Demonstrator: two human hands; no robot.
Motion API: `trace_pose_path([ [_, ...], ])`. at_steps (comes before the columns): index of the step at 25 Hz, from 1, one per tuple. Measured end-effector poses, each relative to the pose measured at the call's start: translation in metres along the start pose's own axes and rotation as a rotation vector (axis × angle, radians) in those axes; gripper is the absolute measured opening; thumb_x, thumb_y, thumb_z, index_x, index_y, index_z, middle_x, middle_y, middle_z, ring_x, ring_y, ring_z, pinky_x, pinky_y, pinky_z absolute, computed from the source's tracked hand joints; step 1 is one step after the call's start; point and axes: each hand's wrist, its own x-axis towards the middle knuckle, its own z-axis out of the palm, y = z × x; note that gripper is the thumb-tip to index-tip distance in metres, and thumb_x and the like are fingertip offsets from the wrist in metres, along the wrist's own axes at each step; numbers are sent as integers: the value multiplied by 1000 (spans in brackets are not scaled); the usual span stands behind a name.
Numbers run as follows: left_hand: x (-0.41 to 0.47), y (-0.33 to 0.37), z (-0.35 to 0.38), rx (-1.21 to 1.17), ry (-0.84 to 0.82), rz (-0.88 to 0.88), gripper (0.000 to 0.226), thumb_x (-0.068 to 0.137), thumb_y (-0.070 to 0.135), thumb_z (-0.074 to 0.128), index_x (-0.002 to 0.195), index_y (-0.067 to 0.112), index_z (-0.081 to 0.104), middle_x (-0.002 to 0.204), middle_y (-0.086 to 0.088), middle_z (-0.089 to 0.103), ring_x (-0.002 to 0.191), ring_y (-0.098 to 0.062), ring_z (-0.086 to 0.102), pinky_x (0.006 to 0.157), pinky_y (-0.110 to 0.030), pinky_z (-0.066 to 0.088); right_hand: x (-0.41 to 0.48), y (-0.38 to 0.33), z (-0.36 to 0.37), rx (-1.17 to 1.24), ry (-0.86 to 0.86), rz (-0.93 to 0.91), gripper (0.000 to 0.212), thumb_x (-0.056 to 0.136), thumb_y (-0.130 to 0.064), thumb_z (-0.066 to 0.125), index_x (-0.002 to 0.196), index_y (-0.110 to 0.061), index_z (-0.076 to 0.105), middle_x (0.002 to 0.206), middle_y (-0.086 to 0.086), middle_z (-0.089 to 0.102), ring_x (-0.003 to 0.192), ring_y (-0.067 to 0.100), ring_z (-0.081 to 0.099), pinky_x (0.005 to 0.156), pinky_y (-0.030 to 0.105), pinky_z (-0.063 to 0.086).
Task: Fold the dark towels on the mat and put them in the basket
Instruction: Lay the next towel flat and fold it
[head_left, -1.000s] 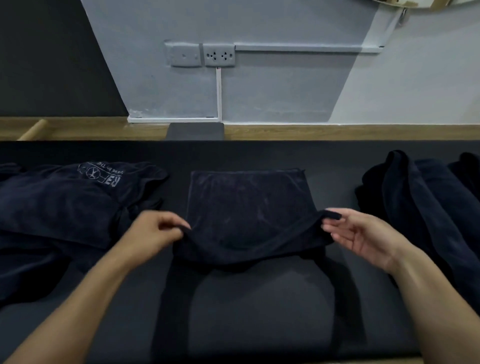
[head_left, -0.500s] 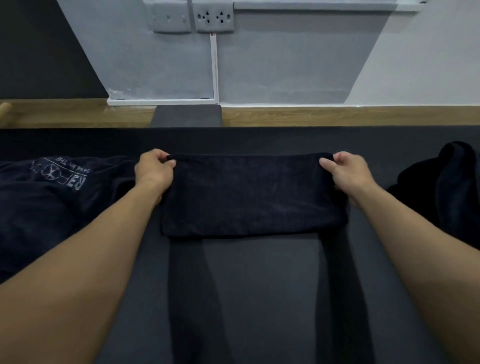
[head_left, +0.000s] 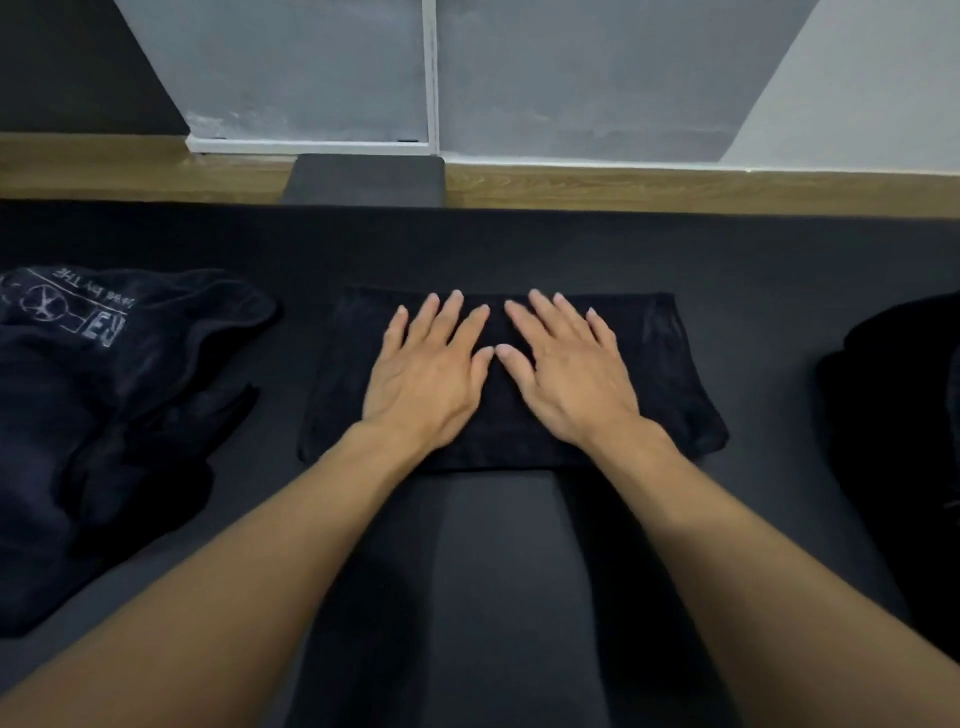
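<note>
A dark towel (head_left: 670, 384), folded in half into a wide rectangle, lies flat on the black mat (head_left: 493, 561) in front of me. My left hand (head_left: 428, 371) and my right hand (head_left: 563, 371) press on its middle side by side, palms down, fingers straight and spread, thumbs nearly touching. A heap of unfolded dark towels (head_left: 109, 415) with a white printed logo lies on the mat at the left. More dark towels (head_left: 904, 431) are piled at the right edge. No basket is in view.
Beyond the mat runs a strip of wooden floor (head_left: 675, 189) and a grey wall (head_left: 571, 78). A dark grey block (head_left: 366, 179) stands at the mat's far edge, straight ahead.
The near edge of the towel was lifted and laid over onto the far edge. Both hands then let go of the corners and moved inward to lie flat on the folded towel.
</note>
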Motion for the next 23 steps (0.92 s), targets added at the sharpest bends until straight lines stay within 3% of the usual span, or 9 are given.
trace_pose_path([
  [5, -25, -62, -5, 8, -82, -93, 73, 93, 64, 7, 158, 30, 7, 166, 7, 1, 152, -17, -3, 124, -43, -1, -19, 59, -13, -68, -72, 175, 67, 97, -64, 11, 156, -34, 7, 165, -10, 0, 151, 12, -6, 122, 44, -5],
  [8, -33, -69, -15, 41, -38, -224, 70, 98, 60, 12, 157, 22, 17, 165, -6, 13, 151, -29, 12, 122, -51, 10, -28, 75, -22, -17, -109, 376, 67, 98, -63, 13, 157, -31, 7, 165, -4, 0, 152, 18, -2, 122, 48, 1],
  [10, -48, -56, -23, 151, 129, -12, 68, 99, 58, 25, 148, 13, 40, 151, -16, 40, 137, -38, 40, 110, -55, 31, -34, 72, -32, 30, -56, 478, 66, 100, -58, 24, 156, -25, 13, 163, 5, 15, 150, 24, 11, 119, 49, 12],
  [13, -78, -45, -24, 251, 196, 523, 58, 90, 59, 48, 126, 15, 62, 115, -8, 62, 98, -28, 60, 82, -43, 48, -37, 65, -47, 209, 68, 642, 59, 96, -37, 57, 146, -16, 34, 139, 12, 50, 129, 33, 45, 106, 49, 36],
  [15, -85, -47, -30, 251, 244, 557, 23, 86, 35, 64, 98, 16, 68, 88, -6, 60, 71, -25, 59, 65, -39, 48, -49, 59, -55, 514, 81, 782, 54, 82, -23, 74, 129, -11, 50, 123, 12, 61, 110, 32, 59, 95, 44, 50],
  [17, -75, -52, -42, 149, 307, 285, 8, 87, 19, 56, 92, 14, 62, 76, -7, 60, 61, -31, 62, 58, -39, 49, -75, 48, -54, 785, -23, 877, 46, 71, -19, 82, 110, -8, 60, 106, 11, 68, 84, 26, 66, 72, 38, 58],
  [19, -69, -60, -55, -130, 231, -254, 16, 94, 20, 49, 110, 19, 49, 86, -7, 61, 76, -37, 66, 67, -43, 52, -110, 27, -52, 749, -276, 808, 35, 77, -22, 80, 101, -5, 60, 86, 10, 68, 66, 22, 64, 57, 31, 54],
  [21, -72, -61, -59, -611, 127, -658, 30, 94, 35, 55, 115, 19, 42, 91, -7, 66, 76, -36, 68, 69, -44, 57, -129, 19, -49, 492, -229, 681, 49, 84, -39, 73, 114, -7, 52, 103, 11, 65, 90, 27, 65, 73, 37, 52],
  [23, -83, -44, -62, -908, -35, -812, 43, 88, 47, 64, 110, 12, 50, 84, -10, 69, 57, -28, 68, 48, -31, 53, -130, 13, -54, 384, -31, 592, 60, 88, -47, 65, 130, -11, 44, 128, 10, 54, 113, 29, 57, 89, 38, 47],
])
